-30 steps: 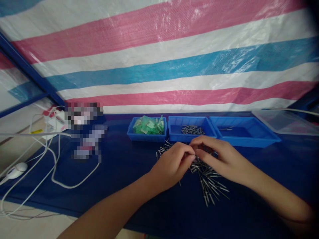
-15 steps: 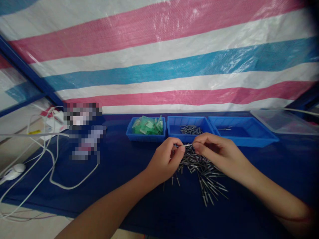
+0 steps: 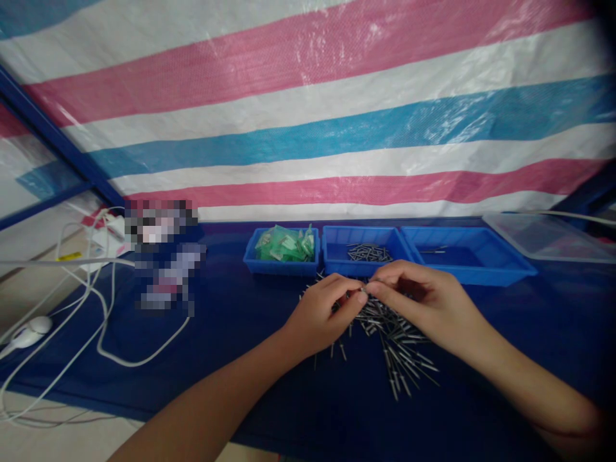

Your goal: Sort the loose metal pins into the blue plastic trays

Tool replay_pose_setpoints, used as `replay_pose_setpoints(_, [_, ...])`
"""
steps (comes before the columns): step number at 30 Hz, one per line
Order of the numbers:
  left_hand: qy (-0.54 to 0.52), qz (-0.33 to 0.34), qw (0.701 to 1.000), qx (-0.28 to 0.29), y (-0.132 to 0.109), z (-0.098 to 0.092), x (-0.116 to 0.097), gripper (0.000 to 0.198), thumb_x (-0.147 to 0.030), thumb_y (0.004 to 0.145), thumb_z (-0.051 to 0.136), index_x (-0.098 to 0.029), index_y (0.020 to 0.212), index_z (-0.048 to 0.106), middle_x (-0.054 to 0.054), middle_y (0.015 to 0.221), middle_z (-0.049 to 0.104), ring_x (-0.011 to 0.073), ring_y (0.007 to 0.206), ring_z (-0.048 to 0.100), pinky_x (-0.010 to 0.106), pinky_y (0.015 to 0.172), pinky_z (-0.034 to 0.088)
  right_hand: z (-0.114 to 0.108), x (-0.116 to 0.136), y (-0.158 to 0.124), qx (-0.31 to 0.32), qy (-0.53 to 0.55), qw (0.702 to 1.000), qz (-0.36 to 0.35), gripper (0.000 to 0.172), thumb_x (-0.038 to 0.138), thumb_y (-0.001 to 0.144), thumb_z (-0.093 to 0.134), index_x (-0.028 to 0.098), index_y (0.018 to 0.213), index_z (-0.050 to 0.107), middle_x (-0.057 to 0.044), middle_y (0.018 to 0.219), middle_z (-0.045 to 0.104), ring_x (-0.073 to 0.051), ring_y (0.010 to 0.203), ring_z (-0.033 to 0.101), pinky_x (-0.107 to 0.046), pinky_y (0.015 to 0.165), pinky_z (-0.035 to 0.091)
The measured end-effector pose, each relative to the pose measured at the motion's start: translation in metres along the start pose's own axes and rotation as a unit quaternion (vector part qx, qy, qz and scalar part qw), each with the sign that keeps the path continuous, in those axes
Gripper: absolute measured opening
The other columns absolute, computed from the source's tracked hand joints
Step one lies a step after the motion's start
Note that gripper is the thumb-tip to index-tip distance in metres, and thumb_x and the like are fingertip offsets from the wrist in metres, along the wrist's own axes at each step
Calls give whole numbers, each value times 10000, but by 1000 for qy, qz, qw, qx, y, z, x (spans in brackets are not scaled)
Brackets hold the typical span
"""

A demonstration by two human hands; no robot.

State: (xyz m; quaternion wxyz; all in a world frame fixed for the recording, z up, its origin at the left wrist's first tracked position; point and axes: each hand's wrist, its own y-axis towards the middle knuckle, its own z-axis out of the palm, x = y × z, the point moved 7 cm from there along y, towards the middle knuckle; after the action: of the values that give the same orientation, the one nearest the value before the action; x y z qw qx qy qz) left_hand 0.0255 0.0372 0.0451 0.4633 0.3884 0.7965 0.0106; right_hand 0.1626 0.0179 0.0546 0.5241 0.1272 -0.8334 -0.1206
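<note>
My left hand [image 3: 320, 316] and my right hand [image 3: 428, 298] meet fingertip to fingertip over a loose pile of blind rivets [image 3: 402, 362]. Both hands pinch one small blind rivet [image 3: 364, 289] between thumb and forefinger, and the fingers cover most of it. Just behind the hands stands a blue bin [image 3: 332, 260] with a heap of rivets [image 3: 370, 252] in it. The blue bin on its right [image 3: 500, 269] holds a couple of thin rivets [image 3: 434, 250].
A third blue bin [image 3: 250, 260], on the left, contains green packets [image 3: 283, 244]. White cables [image 3: 113, 356] and a white mouse [image 3: 33, 332] lie at the left. A clear plastic lid [image 3: 539, 237] rests at the back right, before a striped sheet [image 3: 308, 141].
My hands have come closer together, with the left moving slightly right and the right slightly left. The rivet between them is now mostly covered by fingertips.
</note>
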Motion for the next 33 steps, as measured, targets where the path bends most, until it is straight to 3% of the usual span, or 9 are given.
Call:
replay_pose_setpoints(6, [2, -7, 1000, 9, 1, 0, 1, 236, -329, 935, 480, -157, 983, 634, 46, 871, 623, 126, 768, 560, 236, 710, 433, 1, 2, -2, 3, -11, 1000, -16, 155, 364, 841, 619, 211, 824, 632, -32, 794, 649, -156, 726, 578, -287, 632, 442])
replay_pose_setpoints(14, [-13, -3, 997, -78, 2, -16, 2, 147, -303, 868, 593, -171, 923, 624, 32, 901, 592, 86, 658, 512, 215, 638, 443, -1, 5, -1, 9, -62, 997, -48, 119, 326, 873, 578, 216, 875, 625, -14, 751, 617, -128, 653, 547, -259, 572, 424])
replay_pose_setpoints(17, [-6, 5, 995, -95, 1, -18, 1, 155, -317, 863, 598, -174, 919, 621, 28, 884, 578, 86, 644, 494, 227, 642, 443, 1, 13, -1, 17, -122, 988, -93, 111, 291, 890, 548, 208, 881, 622, 3, 684, 568, -115, 598, 513, -249, 544, 404])
replay_pose_setpoints(20, [7, -5, 996, -89, 1, -17, 4, 203, -348, 871, 584, -173, 969, 616, 32, 883, 583, 98, 665, 503, 236, 652, 441, 0, 21, -1, 25, -193, 969, -152, 125, 255, 903, 516, 193, 924, 623, -13, 740, 596, -118, 639, 544, -252, 600, 427])
replay_pose_setpoints(23, [44, -4, 998, -39, 0, -11, 2, 302, -381, 891, 555, -187, 1119, 590, 39, 925, 612, 120, 743, 543, 255, 703, 435, -20, 16, 5, -17, -263, 954, -146, 156, 276, 904, 493, 190, 912, 622, -37, 815, 640, -139, 688, 589, -272, 656, 448])
replay_pose_setpoints(25, [100, 28, 994, 30, -1, -1, -4, 329, -415, 897, 542, -210, 1147, 603, 45, 958, 635, 148, 841, 560, 285, 761, 406, -45, 7, 10, -75, -334, 934, -105, 166, 305, 887, 493, 200, 845, 615, -36, 798, 651, -157, 671, 602, -291, 651, 444])
replay_pose_setpoints(28, [194, 85, 971, 112, -8, 14, -11, 372, -523, 851, 568, -254, 1091, 660, 48, 1018, 643, 190, 942, 536, 327, 800, 343, -86, -7, 13, -171, -492, 853, -35, 180, 363, 836, 512, 220, 745, 573, -50, 723, 648, -197, 590, 584, -307, 527, 365])
replay_pose_setpoints(30, [231, 107, 958, 134, -12, 21, -12, 403, -573, 809, 594, -282, 1076, 670, 41, 1044, 632, 202, 960, 515, 341, 802, 313, -105, -20, 14, -182, -556, 811, 24, 233, 405, 845, 477, 231, 706, 544, -67, 641, 615, -190, 497, 521, -305, 471, 292])
replay_pose_setpoints(33, [258, 123, 947, 147, -16, 27, -11, 327, -525, 830, 598, -303, 1059, 671, 25, 1046, 621, 201, 964, 496, 348, 795, 281, -117, -36, 12, -162, -581, 795, 63, 273, 441, 846, 486, 236, 675, 545, -38, 498, 480, -143, 381, 377, -283, 432, 219])
